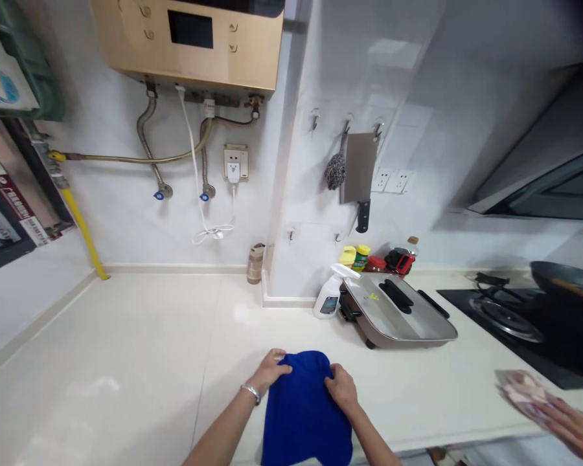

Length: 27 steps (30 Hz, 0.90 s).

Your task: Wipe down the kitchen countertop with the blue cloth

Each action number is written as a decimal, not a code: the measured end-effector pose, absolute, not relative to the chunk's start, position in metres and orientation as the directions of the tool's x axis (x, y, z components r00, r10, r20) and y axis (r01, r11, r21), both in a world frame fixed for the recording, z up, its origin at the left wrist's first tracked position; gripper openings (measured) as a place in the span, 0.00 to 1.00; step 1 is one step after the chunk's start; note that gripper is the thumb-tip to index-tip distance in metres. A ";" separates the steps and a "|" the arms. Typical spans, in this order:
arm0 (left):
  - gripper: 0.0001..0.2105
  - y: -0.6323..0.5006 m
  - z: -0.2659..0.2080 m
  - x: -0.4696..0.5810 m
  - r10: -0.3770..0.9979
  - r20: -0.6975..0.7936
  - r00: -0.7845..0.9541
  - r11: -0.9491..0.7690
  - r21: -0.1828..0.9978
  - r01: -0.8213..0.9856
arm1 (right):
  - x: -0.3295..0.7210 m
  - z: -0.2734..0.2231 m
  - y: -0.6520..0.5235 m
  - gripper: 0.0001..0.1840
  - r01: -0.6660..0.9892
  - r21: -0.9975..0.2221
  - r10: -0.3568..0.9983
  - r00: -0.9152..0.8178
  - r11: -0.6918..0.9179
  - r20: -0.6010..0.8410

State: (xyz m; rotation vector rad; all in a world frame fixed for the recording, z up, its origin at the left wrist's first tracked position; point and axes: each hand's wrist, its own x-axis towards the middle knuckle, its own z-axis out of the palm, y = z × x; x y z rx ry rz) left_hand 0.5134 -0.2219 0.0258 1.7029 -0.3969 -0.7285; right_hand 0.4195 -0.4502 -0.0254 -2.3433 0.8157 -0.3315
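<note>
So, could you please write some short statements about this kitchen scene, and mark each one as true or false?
1. The left hand and the right hand both hold the blue cloth. True.
2. The bracelet is on the right arm. False: the bracelet is on the left arm.
3. The spray bottle stands to the left of the lidded pan. True.
4. The knife lies on the counter. False: the knife hangs on the wall.
5. Another person's hand touches a pale cloth. True.
</note>
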 end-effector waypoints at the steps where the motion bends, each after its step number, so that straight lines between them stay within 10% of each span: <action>1: 0.26 -0.215 0.029 0.518 -0.635 -0.282 0.720 -0.242 0.957 0.162 | 0.419 -0.021 -0.449 0.10 -0.455 -0.654 -0.613 0.790 -0.604 0.017; 10: 0.38 -0.174 0.091 0.562 -0.737 -0.159 0.657 -0.120 0.987 0.105 | 0.421 0.043 -0.447 0.18 -0.224 -0.931 -0.532 0.846 -0.287 -0.040; 21: 0.09 -0.156 0.179 0.592 -0.688 0.036 0.725 -0.342 0.864 -0.368 | 0.430 0.151 -0.460 0.20 0.080 -0.959 -0.464 0.862 -0.273 0.204; 27: 0.10 -0.134 0.176 0.591 -0.714 -0.012 0.700 -0.343 0.878 -0.334 | 0.424 0.159 -0.464 0.27 0.061 -0.993 -0.552 0.827 -0.099 0.106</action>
